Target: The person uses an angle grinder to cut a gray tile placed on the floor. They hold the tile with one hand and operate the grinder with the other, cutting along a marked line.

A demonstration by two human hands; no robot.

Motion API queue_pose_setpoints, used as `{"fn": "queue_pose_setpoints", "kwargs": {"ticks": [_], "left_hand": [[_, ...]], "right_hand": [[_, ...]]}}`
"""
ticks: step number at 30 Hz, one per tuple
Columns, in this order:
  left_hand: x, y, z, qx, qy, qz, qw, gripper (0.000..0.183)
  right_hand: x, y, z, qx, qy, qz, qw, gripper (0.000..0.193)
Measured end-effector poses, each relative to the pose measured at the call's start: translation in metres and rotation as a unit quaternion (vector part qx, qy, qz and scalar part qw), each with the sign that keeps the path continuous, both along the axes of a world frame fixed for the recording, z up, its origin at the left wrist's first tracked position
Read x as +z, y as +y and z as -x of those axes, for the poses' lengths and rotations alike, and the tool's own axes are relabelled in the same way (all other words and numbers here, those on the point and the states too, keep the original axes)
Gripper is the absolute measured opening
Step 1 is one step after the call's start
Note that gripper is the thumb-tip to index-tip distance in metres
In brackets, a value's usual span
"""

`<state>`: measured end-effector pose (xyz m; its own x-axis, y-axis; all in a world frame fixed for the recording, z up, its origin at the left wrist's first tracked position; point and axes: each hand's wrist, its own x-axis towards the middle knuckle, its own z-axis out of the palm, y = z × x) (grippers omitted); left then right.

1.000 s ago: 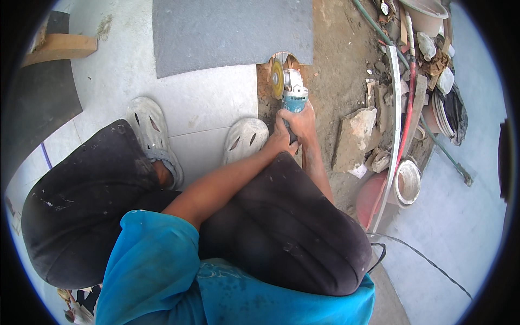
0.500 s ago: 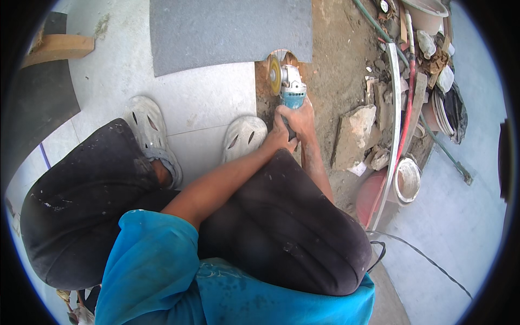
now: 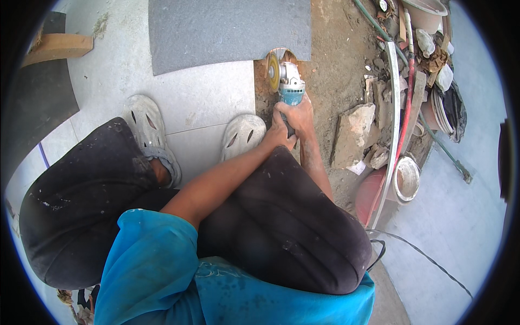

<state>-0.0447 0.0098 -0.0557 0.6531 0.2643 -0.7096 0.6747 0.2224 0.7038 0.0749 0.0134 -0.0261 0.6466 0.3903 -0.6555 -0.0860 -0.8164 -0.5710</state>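
Both of my hands are wrapped round an angle grinder (image 3: 292,93) with a teal body and a silver head. My right hand (image 3: 299,115) grips the body just behind the head. Closer to me, my left hand (image 3: 278,133) closes round the rear part, most of which the fingers hide. The grinder's yellowish disc (image 3: 273,71) stands on edge at the left of its head. It is beside a rounded notch in the near edge of a dark grey tile (image 3: 227,35), close to the tile's right corner. Whether disc and tile touch, I cannot tell.
Pale floor tiles (image 3: 211,89) lie under my light clogs (image 3: 244,135). Bare soil (image 3: 336,65) runs along the right, with broken slabs (image 3: 352,135), a long metal strip (image 3: 394,97), a red hose (image 3: 407,108), and buckets (image 3: 406,181). A wooden piece (image 3: 62,47) is at far left.
The whole picture has shifted very slightly. My hands keep the same grip, and the grinder stays at the notch.
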Motion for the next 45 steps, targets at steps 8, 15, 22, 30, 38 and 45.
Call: {"fn": "queue_pose_setpoints", "kwargs": {"ticks": [8,15,22,30,38,45], "left_hand": [[0.004,0.004,-0.002,0.027,-0.011,0.020,0.999,0.117],[0.007,0.005,-0.003,0.024,-0.002,0.010,1.000,0.116],[0.012,0.010,-0.005,0.018,0.010,0.033,0.999,0.115],[0.007,0.007,-0.003,0.014,0.008,0.013,1.000,0.116],[0.010,0.008,-0.005,0.019,0.015,0.014,1.000,0.115],[0.008,0.005,-0.004,0.014,0.014,0.002,1.000,0.115]], "right_hand": [[-0.008,-0.003,-0.001,0.007,-0.014,0.004,1.000,0.059],[0.001,0.002,0.001,0.003,-0.023,-0.013,1.000,0.054],[-0.003,0.000,-0.001,-0.001,-0.020,-0.011,1.000,0.055],[-0.006,0.000,0.000,-0.004,-0.011,-0.009,1.000,0.053],[-0.006,0.000,-0.001,0.004,-0.020,-0.024,1.000,0.050],[-0.006,0.001,-0.001,-0.004,-0.007,-0.010,1.000,0.057]]}}
